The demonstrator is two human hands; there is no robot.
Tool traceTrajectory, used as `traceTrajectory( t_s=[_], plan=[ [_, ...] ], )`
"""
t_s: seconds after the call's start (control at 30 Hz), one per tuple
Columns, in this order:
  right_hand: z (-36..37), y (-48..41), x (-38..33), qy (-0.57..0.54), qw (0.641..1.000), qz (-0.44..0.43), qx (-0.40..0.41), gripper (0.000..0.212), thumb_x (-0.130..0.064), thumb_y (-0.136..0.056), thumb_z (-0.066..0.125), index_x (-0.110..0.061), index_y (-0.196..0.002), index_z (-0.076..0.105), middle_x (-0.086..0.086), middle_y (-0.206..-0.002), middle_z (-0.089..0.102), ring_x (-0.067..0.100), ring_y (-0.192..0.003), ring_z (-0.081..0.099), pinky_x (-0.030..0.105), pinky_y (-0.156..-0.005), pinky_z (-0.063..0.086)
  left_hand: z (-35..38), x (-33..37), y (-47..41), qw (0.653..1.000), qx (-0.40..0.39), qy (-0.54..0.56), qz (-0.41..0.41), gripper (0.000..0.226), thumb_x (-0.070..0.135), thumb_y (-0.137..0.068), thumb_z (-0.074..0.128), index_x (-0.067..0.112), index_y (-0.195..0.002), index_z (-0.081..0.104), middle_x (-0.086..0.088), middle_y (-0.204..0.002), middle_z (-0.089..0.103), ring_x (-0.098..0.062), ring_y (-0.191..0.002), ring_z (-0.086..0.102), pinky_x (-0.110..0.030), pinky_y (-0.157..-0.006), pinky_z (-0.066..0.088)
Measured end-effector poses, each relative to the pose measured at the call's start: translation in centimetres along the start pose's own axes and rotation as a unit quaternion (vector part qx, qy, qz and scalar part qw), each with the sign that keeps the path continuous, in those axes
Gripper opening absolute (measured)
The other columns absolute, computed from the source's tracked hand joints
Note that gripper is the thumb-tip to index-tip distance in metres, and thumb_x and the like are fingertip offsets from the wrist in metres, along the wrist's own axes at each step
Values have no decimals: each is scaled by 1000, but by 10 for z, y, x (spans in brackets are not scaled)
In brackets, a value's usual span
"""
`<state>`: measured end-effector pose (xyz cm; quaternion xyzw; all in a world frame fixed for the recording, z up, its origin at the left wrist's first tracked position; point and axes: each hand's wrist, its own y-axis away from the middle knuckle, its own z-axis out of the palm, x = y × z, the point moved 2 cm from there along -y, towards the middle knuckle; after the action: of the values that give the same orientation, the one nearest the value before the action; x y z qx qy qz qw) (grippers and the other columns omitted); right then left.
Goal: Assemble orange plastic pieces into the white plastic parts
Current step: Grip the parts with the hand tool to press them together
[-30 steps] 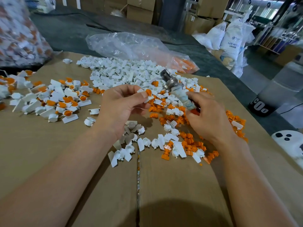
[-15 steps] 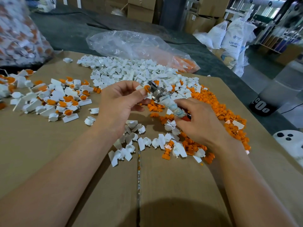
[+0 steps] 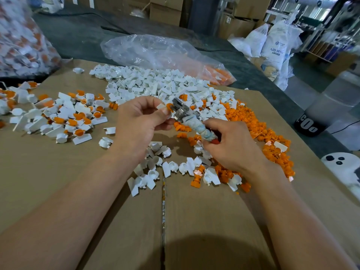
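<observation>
One white plastic part (image 3: 161, 106) with one orange piece (image 3: 169, 106) at its round end, held above the cardboard sheet (image 3: 194, 211) in the middle of the scene, orange end turned to the right. Pinched between thumb and forefinger of the left hand (image 3: 140, 123), the other fingers curled behind. Met at the orange end by the metal head of one hand tool (image 3: 194, 125). Long axis of the tool from near right to far left, head pointing far left. Cloth-wrapped handle clamped in the curled fingers of the right hand (image 3: 233, 147).

Just below the hands, a thin scatter of loose white parts (image 3: 155, 168), some twenty, with a few orange ones among them. On the far side, one big heap of white parts (image 3: 155, 84), too many to count. To the right, a band of loose orange pieces (image 3: 253, 123), also beyond counting, reaching close to the right edge of the sheet. To the left, well apart, a pile of assembled parts (image 3: 68, 114), white with orange set in, several dozen.

Plain brown cardboard near, between and beside the forearms, with one seam down the middle. Right edge slanting from far to near right. Beyond the heap, one clear plastic bag (image 3: 155, 51) with orange pieces in its right corner. At far left, one filled bag (image 3: 23, 41), blurred.
</observation>
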<state>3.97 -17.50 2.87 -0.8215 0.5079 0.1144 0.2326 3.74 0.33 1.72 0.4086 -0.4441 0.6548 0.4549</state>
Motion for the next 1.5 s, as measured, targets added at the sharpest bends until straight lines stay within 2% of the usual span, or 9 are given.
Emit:
traceTrajectory(
  t_s=[0.17, 0.5, 0.6, 0.77, 1.17, 1.23, 1.33, 1.4, 1.5],
  plan=[
    [2, -1, -4, 17, 1000, -1, 6, 28, -8, -78, 60, -31, -68, 46, -10, -55, 43, 9, -51, 40, 28, -49, 30, 0, -3, 0, 1000, 15, -3, -18, 23, -10, -82, 57, 8, -67, 57, 5, -50, 62, -10, -47, 61, -19, -49, 52],
    [5, -1, -2, 41, 999, -7, 30, 10, -11, -76, 62, -12, -86, 63, 2, -68, 58, 17, -61, 49, 34, -54, 40, 1, -3, -1, 998, 28, 32, -55, 21, -9, -81, 60, 5, -66, 58, 0, -51, 62, -13, -47, 62, -18, -48, 51],
    [4, -5, 5, 41, 997, 2, 69, 24, -17, -76, 68, -16, -100, 64, -11, -79, 55, 8, -73, 47, 19, -60, 38, 3, -4, 1, 992, 21, 76, -96, 15, -9, -80, 61, 2, -70, 57, -6, -56, 64, -17, -54, 66, -18, -50, 52],
    [-5, -8, 25, 33, 986, 69, 149, 34, -38, -77, 68, -20, -105, 62, -13, -83, 50, 8, -80, 46, 17, -59, 32, -11, -1, -10, 946, 133, 259, -141, 4, 2, -89, 55, -1, -86, 57, -9, -65, 71, -16, -66, 71, -15, -51, 52],
    [-6, -13, 62, 129, 965, 219, 62, 76, -61, -70, 65, -17, -130, 50, 3, -125, 57, 22, -114, 52, 33, -81, 40, -57, 7, -26, 851, 316, 413, -75, 33, 29, -98, 45, 4, -77, 52, -9, -58, 66, -17, -59, 70, -20, -53, 52],
    [-5, -13, 63, 132, 964, 224, 52, 78, -62, -70, 65, -17, -131, 49, 4, -126, 56, 23, -115, 51, 35, -85, 42, -53, 7, -26, 903, 291, 298, -103, 25, 23, -96, 50, 6, -79, 54, -6, -63, 65, -13, -55, 67, -17, -50, 50],
    [-4, -13, 62, 134, 964, 225, 40, 79, -63, -69, 65, -17, -131, 49, 4, -126, 56, 23, -114, 51, 36, -85, 42, -43, 8, -21, 970, 196, -130, -59, 13, 16, -86, 64, 19, -74, 60, 5, -65, 63, -4, -53, 59, -17, -50, 46],
    [-5, -13, 62, 137, 964, 224, 32, 79, -64, -69, 64, -16, -130, 49, 4, -126, 56, 23, -114, 51, 35, -83, 42, -36, 5, -17, 906, 120, -404, 22, 9, 23, -81, 69, 23, -76, 61, 9, -71, 60, -7, -66, 57, -22, -63, 45],
    [-4, -12, 59, 136, 965, 223, 20, 79, -66, -68, 63, -14, -127, 52, 6, -124, 57, 24, -113, 51, 35, -82, 42, -30, -1, -14, 822, 41, -568, 16, 10, 31, -80, 69, 25, -88, 66, 6, -86, 59, -16, -83, 53, -31, -72, 44]
  ],
)
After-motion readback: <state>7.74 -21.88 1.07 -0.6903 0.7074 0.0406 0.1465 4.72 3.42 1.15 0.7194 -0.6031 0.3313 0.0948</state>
